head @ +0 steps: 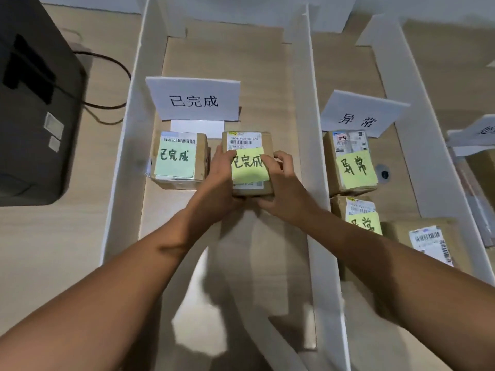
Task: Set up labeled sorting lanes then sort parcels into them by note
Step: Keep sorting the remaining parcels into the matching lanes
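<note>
- A small brown cardboard parcel (247, 167) with a white shipping label and a yellow sticky note (249, 165) handwritten 已完成 is held between both hands in the left lane, just right of a second parcel.
- The left hand (219, 180) grips the parcel's left side, thumb lying on the note's left edge.
- The right hand (278, 183) grips the right side, its fingers curled round the edge and its thumb on the note's right part.
- Whether the parcel's base touches the lane floor cannot be told; the hands cover its near bottom edge.
- The second brown cardboard parcel (179, 159), bearing a pale green sticky note (175, 158) also marked 已完成, sits on the lane floor, close beside the held one but apart from it.
- Behind both stands a white card sign (194, 100) printed 已完成.
- Tall white foam-board dividers (312, 108) wall off the lanes, which lie on a light wooden desk (67, 236).
- In the lane to the right stands a white card sign (361, 115) reading 异常, with a brown parcel (348, 162) carrying a yellow 异常 note in front of it.
- A nearer parcel (356, 215) with the same kind of note lies just before that one.
- A larger brown box (423, 239) with a barcode label lies beside it to the right.
- A dark grey machine (34, 103) with a black cable (107, 76) stands on the desk at the far left.
</note>
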Demonstrator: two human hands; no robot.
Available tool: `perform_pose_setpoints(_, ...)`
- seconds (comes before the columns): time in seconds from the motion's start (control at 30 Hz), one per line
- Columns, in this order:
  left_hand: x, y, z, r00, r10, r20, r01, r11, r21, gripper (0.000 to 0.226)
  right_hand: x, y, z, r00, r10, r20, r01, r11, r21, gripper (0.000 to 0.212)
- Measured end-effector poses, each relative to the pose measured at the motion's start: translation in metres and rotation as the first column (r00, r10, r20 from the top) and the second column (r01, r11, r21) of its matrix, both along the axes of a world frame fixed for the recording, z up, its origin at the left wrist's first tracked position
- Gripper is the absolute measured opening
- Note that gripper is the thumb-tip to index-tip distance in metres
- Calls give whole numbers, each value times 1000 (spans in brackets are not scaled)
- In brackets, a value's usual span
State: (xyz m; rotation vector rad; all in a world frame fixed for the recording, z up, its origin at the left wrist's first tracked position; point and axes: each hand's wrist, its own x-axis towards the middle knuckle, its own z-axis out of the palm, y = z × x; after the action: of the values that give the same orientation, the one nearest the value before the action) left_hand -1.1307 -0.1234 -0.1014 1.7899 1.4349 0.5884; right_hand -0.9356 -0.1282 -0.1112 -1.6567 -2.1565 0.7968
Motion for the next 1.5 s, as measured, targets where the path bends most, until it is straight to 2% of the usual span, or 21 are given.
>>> perform_pose_setpoints(0.1, 0, -2, -4, 998, -5, -64, 7, 999, 31, 90, -5, -5, 1, 1000, -21, 16, 21, 1000, -11, 104)
perform_pose_setpoints(0.23, 6, -20, 28, 987, 14, -163, -20, 999, -31, 120, 2, -19, 38, 998, -15, 54, 12, 999, 44, 109)
perform_pose_setpoints(0.37, 28, -24, 103, 973, -40, -229, 78, 984, 161, 121, 46, -38, 111, 988, -35, 148, 10, 986, 166, 99)
perform_pose_setpoints(0.5, 93, -38, 183, 924, -111, -366, 231, 925, 302, 114, 137, -87, 191, 953, -199, 229, 126, 946, 299, 87)
perform_pose_setpoints(0.63, 206, -86, 243, 907, -254, -337, 378, 844, 381, 112, 261, -187, 251, 879, -419, 227, 286, 845, 452, 83)
perform_pose_setpoints(0.73, 320, -146, 276, 858, -396, -328, 509, 743, 434, 110, 358, -294, 282, 779, -584, 228, 423, 758, 496, 86)
perform_pose_setpoints(0.83, 444, -222, 305, 797, -509, -326, 603, 638, 479, 120, 460, -418, 305, 672, -698, 248, 482, 666, 570, 85)
perform_pose_setpoints(0.93, 565, -306, 321, 714, -626, -313, 683, 525, 508, 118, 556, -540, 326, 501, -815, 291, 587, 567, 578, 83)
perform_pose_setpoints(1.0, 616, -342, 325, 675, -660, -329, 713, 470, 520, 117, 595, -587, 334, 415, -858, 302, 624, 511, 591, 83)
perform_pose_setpoints(1.1, 709, -413, 328, 636, -709, -306, 742, 454, 493, 115, 663, -672, 341, 299, -897, 325, 695, 438, 570, 84)
perform_pose_setpoints(1.2, 779, -459, 328, 593, -742, -313, 774, 417, 477, 115, 718, -722, 343, 265, -904, 336, 712, 419, 564, 82)
perform_pose_setpoints(1.33, 865, -482, 323, 563, -768, -304, 783, 380, 492, 104, 791, -743, 337, 249, -921, 299, 717, 383, 582, 81)
perform_pose_setpoints(1.5, 990, -480, 316, 555, -779, -292, 773, 354, 526, 93, 902, -733, 325, 247, -901, 357, 686, 423, 592, 82)
